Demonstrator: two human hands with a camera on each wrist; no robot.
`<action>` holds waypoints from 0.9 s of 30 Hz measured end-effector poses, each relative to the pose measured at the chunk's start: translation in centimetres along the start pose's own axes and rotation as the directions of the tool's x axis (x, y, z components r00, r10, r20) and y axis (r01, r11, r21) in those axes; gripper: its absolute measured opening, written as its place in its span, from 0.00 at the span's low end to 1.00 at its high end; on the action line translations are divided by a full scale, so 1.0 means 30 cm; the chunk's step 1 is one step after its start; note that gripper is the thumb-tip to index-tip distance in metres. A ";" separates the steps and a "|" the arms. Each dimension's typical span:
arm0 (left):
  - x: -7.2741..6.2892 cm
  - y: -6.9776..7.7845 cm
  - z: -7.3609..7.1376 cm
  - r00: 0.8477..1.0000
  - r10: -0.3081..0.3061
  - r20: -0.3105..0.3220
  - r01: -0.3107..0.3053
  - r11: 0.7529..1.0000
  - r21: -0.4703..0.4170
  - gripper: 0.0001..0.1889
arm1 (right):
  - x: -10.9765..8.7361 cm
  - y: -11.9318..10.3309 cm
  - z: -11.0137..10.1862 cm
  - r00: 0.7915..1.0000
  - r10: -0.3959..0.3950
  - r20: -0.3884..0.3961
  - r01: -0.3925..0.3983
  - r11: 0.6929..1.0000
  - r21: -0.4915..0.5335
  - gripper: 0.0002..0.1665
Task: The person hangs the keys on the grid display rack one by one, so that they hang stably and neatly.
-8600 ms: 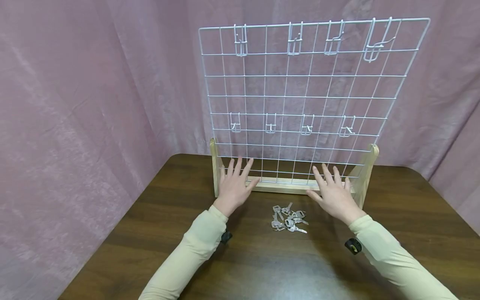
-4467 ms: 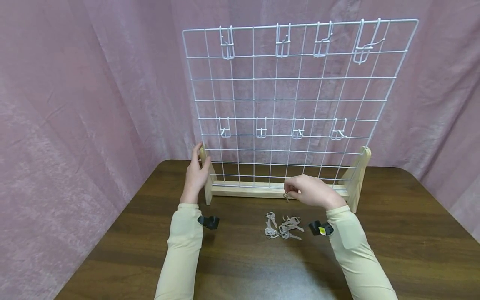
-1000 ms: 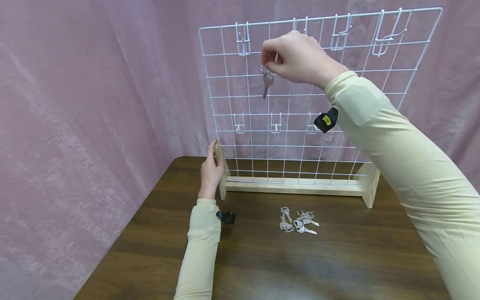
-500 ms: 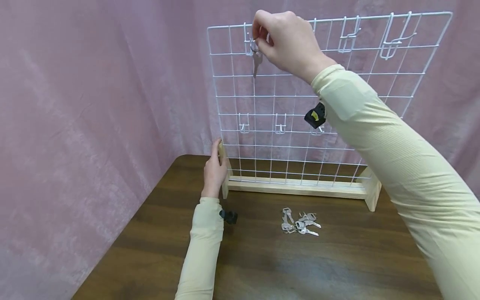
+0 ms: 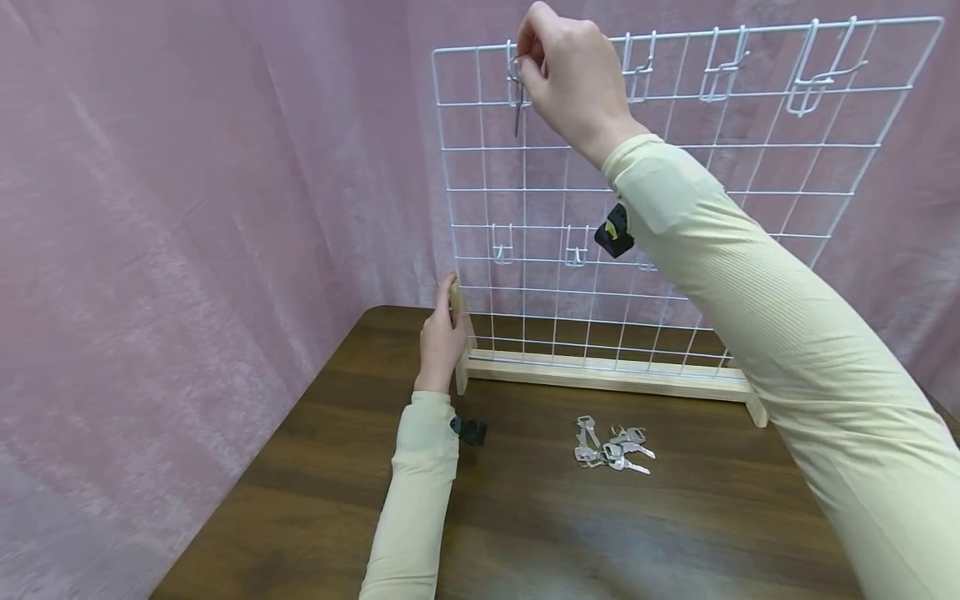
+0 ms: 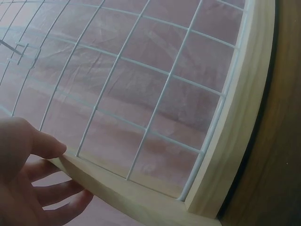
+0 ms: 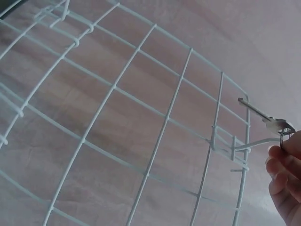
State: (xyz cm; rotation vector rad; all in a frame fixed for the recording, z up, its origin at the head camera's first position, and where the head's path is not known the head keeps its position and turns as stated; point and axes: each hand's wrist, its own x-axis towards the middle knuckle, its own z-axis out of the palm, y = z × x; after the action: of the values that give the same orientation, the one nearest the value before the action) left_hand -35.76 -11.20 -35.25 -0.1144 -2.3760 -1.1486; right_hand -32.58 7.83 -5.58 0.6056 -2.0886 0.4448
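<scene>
My right hand (image 5: 577, 79) pinches a key ring (image 7: 281, 139) between thumb and fingers, high at the left end of the white wire grid (image 5: 562, 191). One silver key (image 7: 269, 119) hangs from it. In the right wrist view the ring is at the tip of the top-left wire hook (image 7: 259, 142); whether it is over the tip I cannot tell. My left hand (image 5: 441, 342) grips the left wooden upright (image 5: 455, 293) of the grid's stand, thumb on one side and fingers on the other in the left wrist view.
Several silver keys with rings (image 5: 615, 450) lie in a loose pile on the brown table (image 5: 540, 525), before the stand's wooden base bar (image 5: 600, 373). More hooks hang along the grid's top and a lower row. A pink curtain (image 5: 225, 208) stands behind.
My right hand took a key on its ring from the pile, lifted it up and moved left to the top-left hook. My left hand went from open above the table to holding the left upright.
</scene>
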 end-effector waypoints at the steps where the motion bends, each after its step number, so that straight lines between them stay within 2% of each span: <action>1: 0.000 0.001 0.001 1.000 0.000 0.002 0.000 1.000 -0.003 0.33 | 0.001 0.001 0.002 1.000 0.011 0.000 -0.011 1.000 -0.002 0.13; 20: -0.007 0.006 -0.008 1.000 -0.010 0.008 0.010 1.000 -0.029 0.33 | -0.011 0.024 0.031 0.994 0.091 0.056 -0.091 0.996 0.005 0.13; 27: -0.008 0.006 -0.013 1.000 -0.027 0.015 0.028 0.998 -0.053 0.33 | -0.012 0.032 0.036 0.991 0.091 0.101 -0.091 0.996 -0.001 0.15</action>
State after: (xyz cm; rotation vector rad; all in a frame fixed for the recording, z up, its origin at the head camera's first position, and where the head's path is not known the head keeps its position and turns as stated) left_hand -35.34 -11.36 -35.04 -0.1088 -2.3665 -1.2282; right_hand -33.67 8.16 -6.54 0.5459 -2.2187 0.4785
